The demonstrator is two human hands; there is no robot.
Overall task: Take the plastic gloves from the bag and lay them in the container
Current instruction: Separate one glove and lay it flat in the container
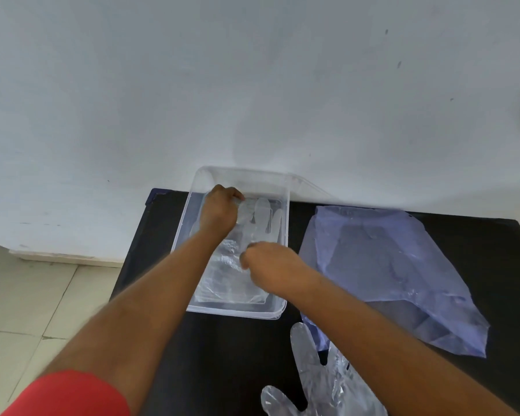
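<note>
Plastic glove [254, 235] is down in the container [285, 235], and I'm flattening it: left hand [219, 210] pinching its finger end, right hand [267, 261] curled, pinching near the cuff. Next glove [315, 382] waits on the table [222, 355], beside the bag [388, 265]; that needs a free hand.

The surface [493, 250] is plain black, with no pattern. The container [278, 187] at its far left edge is clear and colourless, its rim showing whitish. The glove [261, 217] inside it is see-through with a milky white cast. The bag [388, 265] toward the right edge is a pale lilac-blue, translucent, darker where it lies double. A second glove [315, 382] at the near edge is clear with silvery-grey creases against the black. The wall [252, 85] is white with a few small dark specks. The floor [21, 310] has beige tiles with thin darker joints. A sleeve [69, 394] is red.
</note>
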